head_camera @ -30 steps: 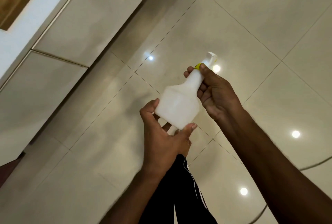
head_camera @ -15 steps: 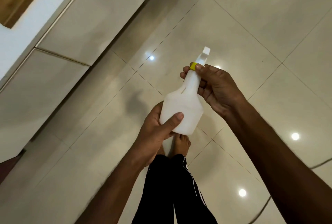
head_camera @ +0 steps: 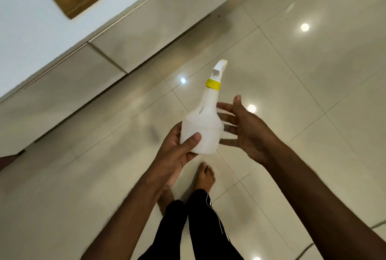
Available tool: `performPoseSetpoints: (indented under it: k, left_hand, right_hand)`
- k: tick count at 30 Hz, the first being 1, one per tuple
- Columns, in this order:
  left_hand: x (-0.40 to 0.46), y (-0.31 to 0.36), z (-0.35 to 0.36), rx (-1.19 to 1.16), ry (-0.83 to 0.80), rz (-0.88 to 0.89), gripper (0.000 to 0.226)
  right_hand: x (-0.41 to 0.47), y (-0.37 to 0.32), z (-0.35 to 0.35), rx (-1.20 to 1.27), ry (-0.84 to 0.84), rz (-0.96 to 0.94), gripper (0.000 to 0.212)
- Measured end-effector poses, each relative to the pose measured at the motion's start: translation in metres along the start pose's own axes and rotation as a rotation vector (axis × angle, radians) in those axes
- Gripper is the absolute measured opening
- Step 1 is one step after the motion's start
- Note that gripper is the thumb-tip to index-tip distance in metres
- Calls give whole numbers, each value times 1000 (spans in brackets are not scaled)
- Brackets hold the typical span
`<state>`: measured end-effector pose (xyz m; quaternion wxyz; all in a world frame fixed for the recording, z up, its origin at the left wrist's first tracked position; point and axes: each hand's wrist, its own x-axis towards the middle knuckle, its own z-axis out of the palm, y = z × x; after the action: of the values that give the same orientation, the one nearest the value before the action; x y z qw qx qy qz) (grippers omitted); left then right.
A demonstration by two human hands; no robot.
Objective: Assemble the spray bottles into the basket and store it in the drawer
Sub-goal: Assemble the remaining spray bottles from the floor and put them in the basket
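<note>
A white translucent spray bottle [head_camera: 203, 124] with a yellow collar and a white trigger head stands upright in the air above the floor. My left hand [head_camera: 175, 153] grips its base, thumb across the front. My right hand [head_camera: 244, 128] hovers just to the right of the bottle with fingers spread and holds nothing. No basket is in view.
Glossy cream drawer fronts [head_camera: 117, 51] under a white counter [head_camera: 31, 19] run along the upper left. The shiny tiled floor [head_camera: 302, 92] fills the rest. My bare feet [head_camera: 205, 174] and black trousers are directly below the bottle.
My right hand has let go of the bottle's neck and opened beside it. The trigger head with its yellow collar now sits uncovered. The view has swung toward the cabinet.
</note>
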<state>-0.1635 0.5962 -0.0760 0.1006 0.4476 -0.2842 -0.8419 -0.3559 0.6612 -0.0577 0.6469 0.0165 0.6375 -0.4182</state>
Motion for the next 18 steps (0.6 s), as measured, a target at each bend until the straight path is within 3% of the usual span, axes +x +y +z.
performPoseSetpoints:
  k: [3, 6, 12, 18]
  left_hand:
    - [-13, 1, -20, -1, 4, 56, 70]
    - [-29, 5, -42, 65, -4, 113, 74]
    - [-75, 24, -96, 129, -7, 177, 69]
    - [-138, 49, -141, 74, 61, 179, 48]
  right_hand:
    - [-9, 15, 22, 6, -94, 183, 60]
    - [-15, 26, 52, 67, -151, 223, 54]
    - [-25, 33, 115, 97, -188, 106, 47]
    - [-50, 50, 185, -41, -269, 14, 37]
